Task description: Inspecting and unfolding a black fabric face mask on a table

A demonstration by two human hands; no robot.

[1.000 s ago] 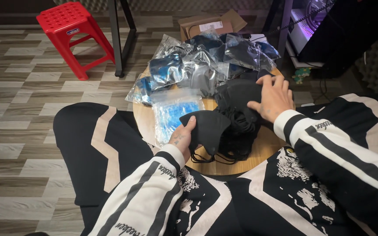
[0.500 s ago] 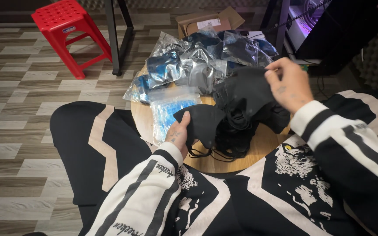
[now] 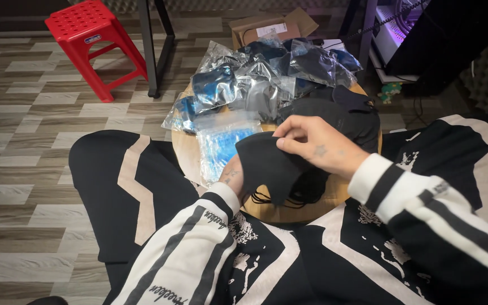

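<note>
A black cloth face mask (image 3: 266, 164) is held up over a small round wooden table (image 3: 184, 149). My left hand (image 3: 231, 176) grips its lower left edge from underneath, mostly hidden by the mask. My right hand (image 3: 317, 144) pinches the mask's upper right edge with thumb and fingers. Behind it lies a loose pile of black masks (image 3: 340, 110). Empty clear plastic bags with blue print (image 3: 221, 138) lie flat just left of the mask.
Several sealed clear bags holding dark masks (image 3: 255, 73) are heaped at the table's far side. A cardboard box (image 3: 266, 25) sits on the floor behind. A red plastic stool (image 3: 94, 42) and a black metal leg (image 3: 151, 51) stand to the left.
My right hand came off the mask pile and moved left and nearer, taking the top edge of the mask that my left hand holds. The view has shifted slightly.
</note>
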